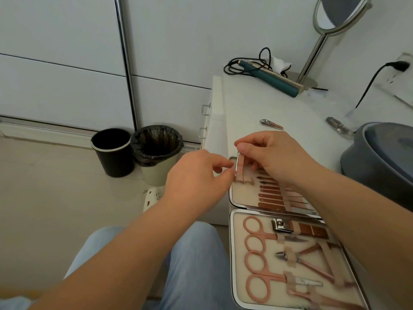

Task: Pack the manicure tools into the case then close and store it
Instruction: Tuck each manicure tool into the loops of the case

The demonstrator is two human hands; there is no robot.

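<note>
Packing step: right hand [274, 157] and left hand [199, 173] pinching a slim tool [238, 163], apparently tweezers, over the open case [237, 198]; next, seating it under its strap, then fetching the nail clipper [271, 124] left on the surface [301, 113]

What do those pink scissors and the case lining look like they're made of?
The scissors look like metal with a matte rose-pink coating: smooth, even handles and bare silvery blades. The case lining looks like soft beige fabric or faux suede, dull with no shine. The case rim gleams like polished metal.

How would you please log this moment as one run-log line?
both hands pinch slim tool over open case | loose clipper on table
</note>
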